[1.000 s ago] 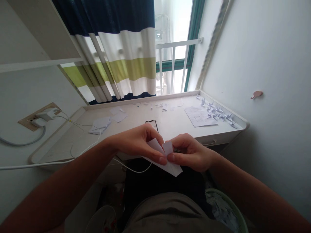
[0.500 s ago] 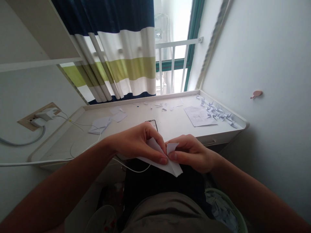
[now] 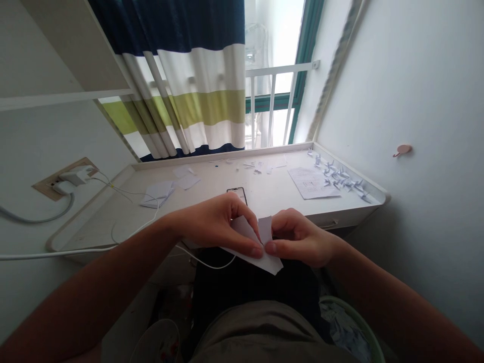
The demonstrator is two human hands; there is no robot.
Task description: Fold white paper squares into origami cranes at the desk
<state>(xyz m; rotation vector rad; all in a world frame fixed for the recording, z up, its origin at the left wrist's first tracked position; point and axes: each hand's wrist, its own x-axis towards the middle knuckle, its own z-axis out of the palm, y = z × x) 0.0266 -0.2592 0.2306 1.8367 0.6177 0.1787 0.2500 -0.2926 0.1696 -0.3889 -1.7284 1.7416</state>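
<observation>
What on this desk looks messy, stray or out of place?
Small paper scraps lie scattered along the desk's back edge, and a white cable trails loosely across it. Both hands, left hand and right hand, pinch a folded paper.

White paper (image 3: 264, 259). Curtain (image 3: 189, 96) banded navy, white and lime green. Cream counter (image 3: 272, 194). Black phone (image 3: 237, 192). White cable (image 3: 124, 229). Teal window frame (image 3: 302, 80). Pink hook (image 3: 403, 149) on white wall. Pale green bin (image 3: 363, 322).
</observation>
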